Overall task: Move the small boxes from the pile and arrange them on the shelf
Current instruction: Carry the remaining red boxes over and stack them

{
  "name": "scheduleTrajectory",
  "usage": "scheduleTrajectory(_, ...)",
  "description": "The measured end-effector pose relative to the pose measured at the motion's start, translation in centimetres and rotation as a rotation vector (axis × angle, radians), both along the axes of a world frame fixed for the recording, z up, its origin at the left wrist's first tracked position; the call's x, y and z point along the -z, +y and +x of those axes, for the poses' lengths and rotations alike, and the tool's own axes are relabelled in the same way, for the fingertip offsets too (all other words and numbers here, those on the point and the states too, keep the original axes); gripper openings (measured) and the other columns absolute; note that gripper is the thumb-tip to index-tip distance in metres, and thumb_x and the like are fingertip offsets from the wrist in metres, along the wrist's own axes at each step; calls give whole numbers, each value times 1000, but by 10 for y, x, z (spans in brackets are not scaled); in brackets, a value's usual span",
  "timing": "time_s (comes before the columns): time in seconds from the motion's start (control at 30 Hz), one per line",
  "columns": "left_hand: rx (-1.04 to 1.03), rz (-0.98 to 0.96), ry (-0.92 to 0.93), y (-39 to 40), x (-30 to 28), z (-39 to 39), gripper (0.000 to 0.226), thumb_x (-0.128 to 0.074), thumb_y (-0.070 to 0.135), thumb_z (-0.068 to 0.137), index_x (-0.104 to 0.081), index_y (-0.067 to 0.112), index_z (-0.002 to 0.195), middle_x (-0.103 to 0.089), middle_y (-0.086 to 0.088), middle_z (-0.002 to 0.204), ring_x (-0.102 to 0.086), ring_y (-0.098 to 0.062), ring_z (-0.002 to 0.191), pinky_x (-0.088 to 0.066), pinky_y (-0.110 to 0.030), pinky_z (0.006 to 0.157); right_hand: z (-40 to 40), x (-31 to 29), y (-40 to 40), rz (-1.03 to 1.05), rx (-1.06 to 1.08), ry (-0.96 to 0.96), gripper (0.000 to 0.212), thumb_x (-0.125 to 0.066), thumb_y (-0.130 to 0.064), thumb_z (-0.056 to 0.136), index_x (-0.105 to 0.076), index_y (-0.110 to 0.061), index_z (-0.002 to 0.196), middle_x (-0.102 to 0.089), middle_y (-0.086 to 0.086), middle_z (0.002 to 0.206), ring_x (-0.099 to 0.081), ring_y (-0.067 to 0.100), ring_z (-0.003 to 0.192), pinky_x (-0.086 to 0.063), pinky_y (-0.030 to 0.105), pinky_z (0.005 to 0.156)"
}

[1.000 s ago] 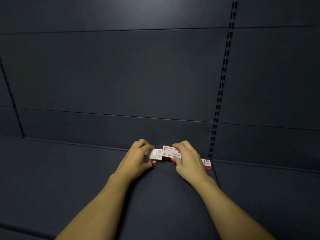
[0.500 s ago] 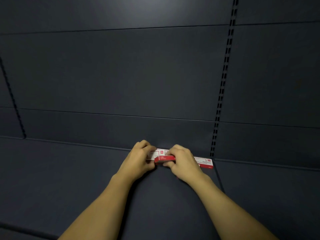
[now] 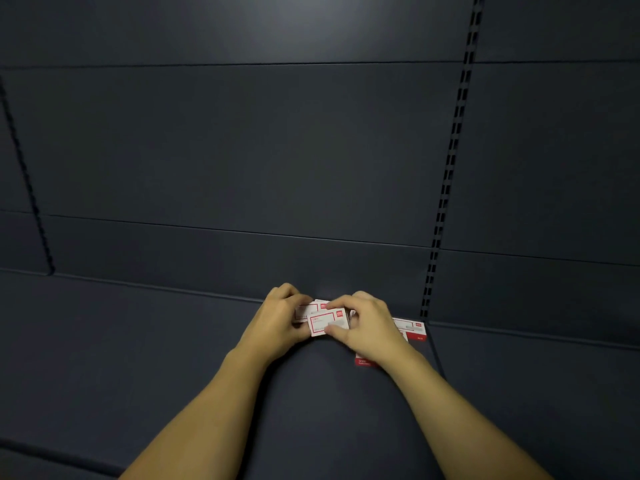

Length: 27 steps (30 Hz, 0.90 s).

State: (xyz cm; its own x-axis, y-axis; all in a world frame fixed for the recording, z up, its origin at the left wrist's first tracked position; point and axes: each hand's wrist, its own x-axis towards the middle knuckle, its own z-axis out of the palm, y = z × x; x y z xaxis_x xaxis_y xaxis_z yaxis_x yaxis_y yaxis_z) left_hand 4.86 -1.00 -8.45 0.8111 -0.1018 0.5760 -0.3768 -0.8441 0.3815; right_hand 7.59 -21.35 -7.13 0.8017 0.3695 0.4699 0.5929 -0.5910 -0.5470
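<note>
Both hands at six o'clock: left hand (image 3: 277,318) grips several small white-and-red cardboard boxes (image 3: 306,310), right hand (image 3: 367,325) pinches one (image 3: 328,321), a few already shelved (image 3: 410,329) at three o'clock on the dark shelf (image 3: 138,341)—seemingly early going.

The small boxes (image 3: 327,322) are white with red frames and red sides. The shelf (image 3: 138,341) is dark blue-grey. The back wall (image 3: 242,150) is too.
</note>
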Motion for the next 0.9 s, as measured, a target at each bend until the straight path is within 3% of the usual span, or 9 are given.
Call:
scheduleTrajectory(0.1, -2, -2, 11, 0, 0, 0, 50, -77, 43, 82, -66, 23, 125, -49, 11, 107, -46, -8, 99, -46, -24, 84, 0, -1, -1, -59, -17, -4, 50, -87, -32, 68, -71, -28, 115, -50, -12, 103, -50, -2, 82, -41, 12, 80)
scheduleTrajectory(0.2, 2, 6, 13, 0, -1, -1, 50, -77, 44, 81, -66, 22, 125, -49, 11, 106, -46, -8, 99, -45, -24, 83, -2, -2, -1, -85, -33, -35, 50, -85, -26, 69, -71, -23, 117, -48, -14, 102, -52, -1, 82, -44, 14, 79)
scheduleTrajectory(0.33, -13, 14, 17, 1, -7, -3, 48, -77, 40, 81, -67, 22, 124, -49, 11, 106, -46, -9, 98, -47, -26, 84, -8, -6, -6, -177, -2, -132, 50, -83, -39, 70, -71, -27, 117, -54, -17, 101, -57, 4, 92, -51, 28, 84)
scheduleTrajectory(0.57, 18, 138, 24, -7, -27, -3, 46, -73, 29, 83, -64, 21, 127, -49, 10, 112, -47, -10, 105, -44, -22, 87, -18, -29, -38, -270, 155, -176, 44, -84, -37, 72, -70, -30, 114, -60, -15, 105, -54, 10, 102, -47, 30, 86)
scheduleTrajectory(0.9, 191, 332, 10, -59, -52, 12, 50, -73, 41, 86, -61, 24, 131, -52, 9, 116, -51, -8, 106, -49, -24, 86, -45, -44, -107, -350, 429, -140, 48, -85, -34, 74, -71, -22, 118, -67, -4, 111, -56, 17, 108, -49, 35, 92)
